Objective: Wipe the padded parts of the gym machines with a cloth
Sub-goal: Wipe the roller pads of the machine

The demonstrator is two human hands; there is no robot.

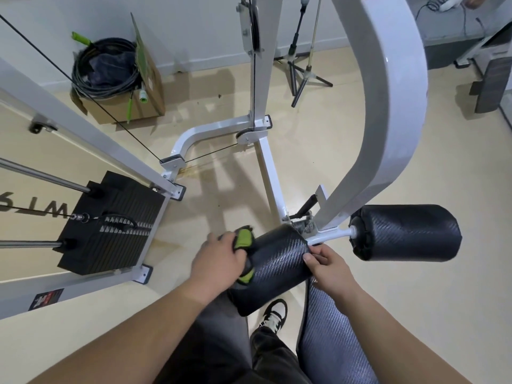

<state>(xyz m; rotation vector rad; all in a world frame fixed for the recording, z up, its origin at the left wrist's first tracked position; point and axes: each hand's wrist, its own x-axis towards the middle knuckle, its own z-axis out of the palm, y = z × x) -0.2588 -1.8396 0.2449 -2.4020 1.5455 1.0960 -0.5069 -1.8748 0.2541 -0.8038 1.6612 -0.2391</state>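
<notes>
while left hand [219, 263] clutches the cloth [244, 238] against the roller pad [279, 259] — right hand [329, 268] pinches its other end.

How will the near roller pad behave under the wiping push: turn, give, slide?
Likely to turn: the near roller pad is a cylinder on a white bar, and the right hand grips its end, perhaps steadying it. Probably gives slightly, being padded. The cloth in the left hand may glide on its sheeny cover.
</notes>
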